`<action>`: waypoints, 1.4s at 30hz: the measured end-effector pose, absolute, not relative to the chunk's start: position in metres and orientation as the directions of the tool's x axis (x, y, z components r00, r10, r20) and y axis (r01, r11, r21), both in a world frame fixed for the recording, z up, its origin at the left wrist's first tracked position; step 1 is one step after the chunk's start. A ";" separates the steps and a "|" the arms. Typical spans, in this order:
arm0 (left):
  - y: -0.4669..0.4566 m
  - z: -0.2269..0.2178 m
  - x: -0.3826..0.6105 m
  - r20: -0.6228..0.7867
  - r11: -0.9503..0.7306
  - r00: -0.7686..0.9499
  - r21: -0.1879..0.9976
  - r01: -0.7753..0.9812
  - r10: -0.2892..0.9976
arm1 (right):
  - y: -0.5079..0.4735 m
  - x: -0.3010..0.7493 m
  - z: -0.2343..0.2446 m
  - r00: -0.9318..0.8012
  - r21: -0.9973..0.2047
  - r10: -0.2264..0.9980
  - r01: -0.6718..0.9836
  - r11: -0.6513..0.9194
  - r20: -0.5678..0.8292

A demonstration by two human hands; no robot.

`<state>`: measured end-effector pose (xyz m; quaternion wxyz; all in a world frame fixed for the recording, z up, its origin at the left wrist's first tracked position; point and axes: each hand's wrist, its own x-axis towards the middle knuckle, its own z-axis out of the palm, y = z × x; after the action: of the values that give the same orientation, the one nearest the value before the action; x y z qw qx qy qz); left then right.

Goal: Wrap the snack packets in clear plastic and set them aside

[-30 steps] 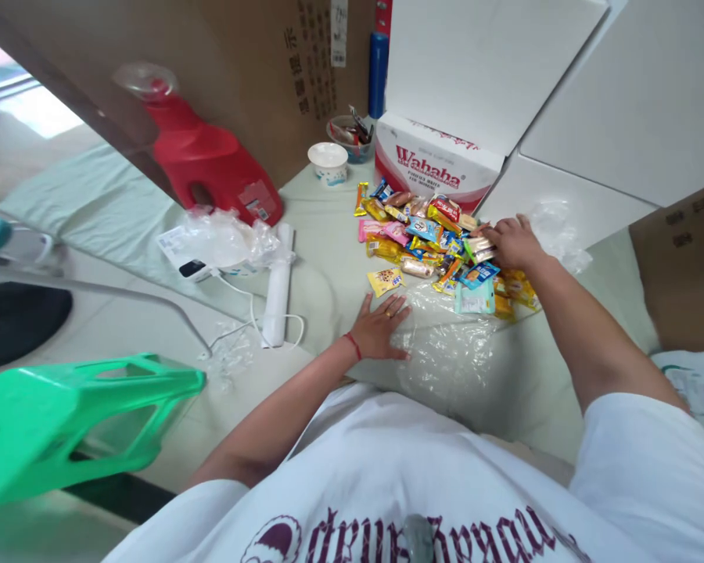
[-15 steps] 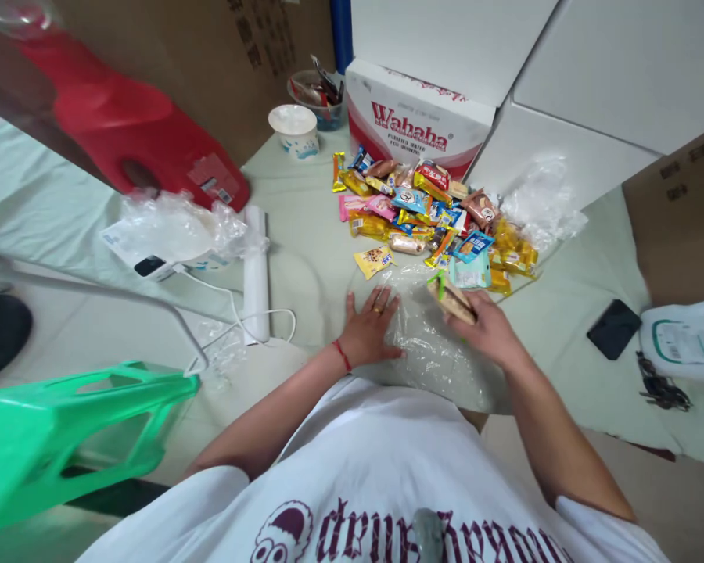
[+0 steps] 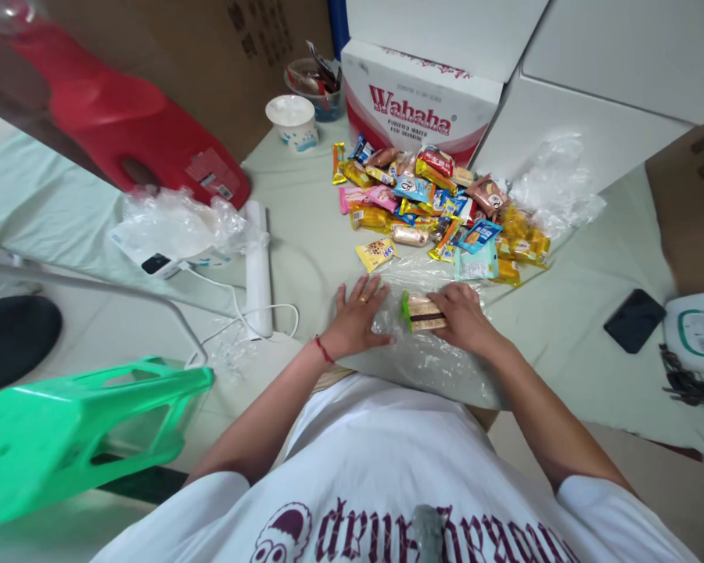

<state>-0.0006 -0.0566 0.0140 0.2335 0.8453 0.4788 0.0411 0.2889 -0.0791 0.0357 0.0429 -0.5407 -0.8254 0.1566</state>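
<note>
My left hand (image 3: 357, 319) lies flat with its fingers spread, on the left part of a clear plastic bag (image 3: 440, 360) on the table. Beside it, my right hand (image 3: 463, 317) has its fingers closed around the right end of a wrapped sandwich biscuit (image 3: 425, 312), pale with a dark filling and a green wrapper end. The biscuit rests over the clear plastic. Just beyond the hands is a heap of wrapped snacks (image 3: 414, 188). A yellow cookie packet (image 3: 376, 253) lies at its near edge, and a pale green packet (image 3: 475, 264) sits at its near right.
Behind the heap stands a Wahaba-style water carton (image 3: 416, 109). A paper cup (image 3: 293, 123), a red jug (image 3: 146, 117) and a white power strip (image 3: 259, 274) are to the left. Crumpled plastic (image 3: 560, 184) and a phone (image 3: 634, 320) lie right. A green stool (image 3: 52, 430) stands lower left.
My right hand has moved slightly left and turned, laying the biscuit level over the plastic bag. My left hand has shifted a little left and stays spread. The camera view has shifted slightly.
</note>
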 end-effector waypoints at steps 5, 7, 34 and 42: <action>-0.072 0.014 -0.011 0.097 -0.134 0.098 0.516 0.846 0.990 | -0.091 0.294 0.032 -0.403 -0.332 0.913 0.853 0.402 0.069; -0.080 0.015 -0.004 0.087 -0.049 0.003 0.524 0.851 0.996 | -0.107 0.293 0.040 -0.339 -0.380 0.914 0.833 0.402 0.224; -0.116 0.030 -0.021 -0.598 0.515 0.373 0.801 0.303 0.709 | -0.086 0.304 0.058 -0.568 -0.228 0.815 0.813 0.536 -0.112; -0.118 0.083 -0.037 -0.168 0.065 0.129 0.818 0.572 0.977 | -0.078 0.275 0.058 -0.555 -0.146 0.803 0.832 0.535 -0.217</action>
<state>-0.0375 -0.1177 0.0834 0.4011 0.6352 0.6098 0.2527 0.2752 -0.0777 0.0577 -0.0619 -0.4677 -0.8740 0.1167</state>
